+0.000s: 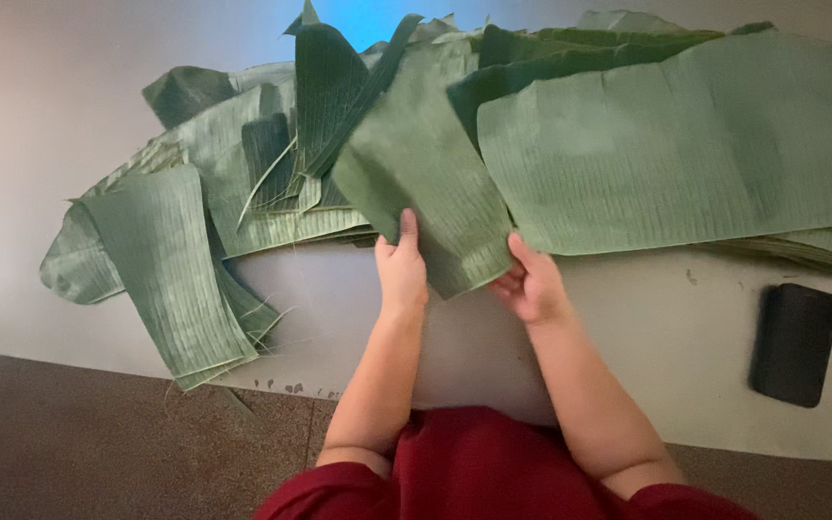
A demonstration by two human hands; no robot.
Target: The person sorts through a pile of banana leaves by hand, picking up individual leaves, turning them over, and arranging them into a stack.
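leaf strip point(430, 183) on leaf pile point(686, 144), table point(666, 327) beneath; phone point(794, 344) right, near front edge.

Matt, ribbed leaf strip point(430, 183), seemingly waxy

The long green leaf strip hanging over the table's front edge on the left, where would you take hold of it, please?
Probably at the lower end of the long green leaf strip, coming from the front: that end overhangs the pale table edge, so fingers can pinch above and below. Its upper end lies tucked against the pile of green leaves.
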